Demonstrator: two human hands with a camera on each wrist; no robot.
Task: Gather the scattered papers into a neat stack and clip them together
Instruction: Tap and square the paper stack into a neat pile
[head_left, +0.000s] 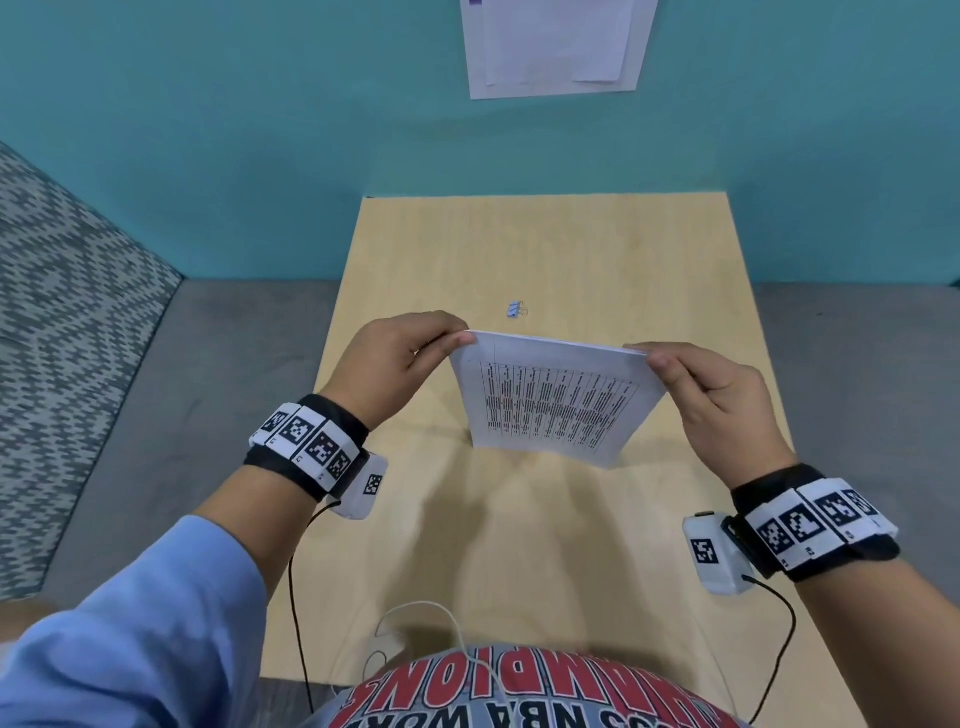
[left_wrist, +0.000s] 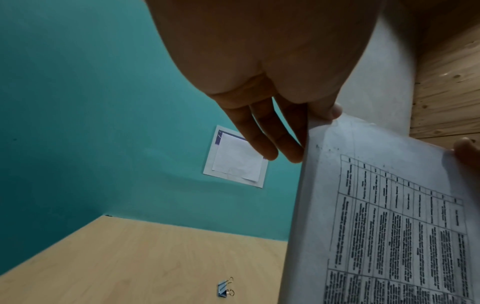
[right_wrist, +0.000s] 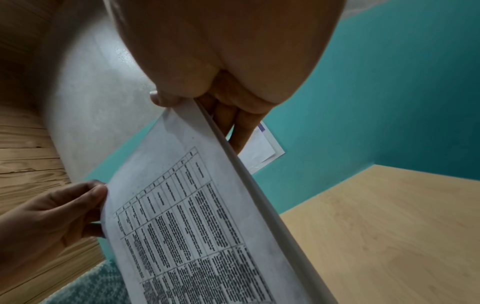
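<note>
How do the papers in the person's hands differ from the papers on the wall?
The papers in hand are gripped at both top corners by the left hand and right hand, held over the table; the wall papers hang flat. The held top sheet shows a dense printed table; the wall papers look nearly blank. Both are white, layered sheets.
</note>
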